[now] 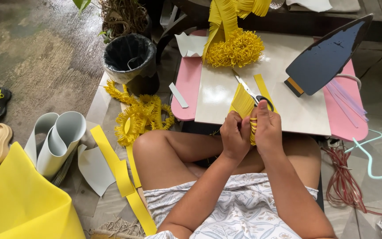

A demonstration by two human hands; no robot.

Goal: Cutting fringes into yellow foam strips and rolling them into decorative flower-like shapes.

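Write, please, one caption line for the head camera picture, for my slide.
Seated person's left hand and right hand roll a fringed yellow strip above the small table, scissors lying near.

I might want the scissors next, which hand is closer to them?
Probably the right hand: the scissors lie on the board just beyond its fingers. The left hand sits farther away, gripping the fringed strip.

Both forearms reached forward over crossed legs, left hand [234, 135] and right hand [266, 128] pressed together, fingers curled closed.

Both hands, left hand [234, 135] and right hand [267, 128], pinch a fringed yellow foam strip [244, 104] beside scissors [249, 90].
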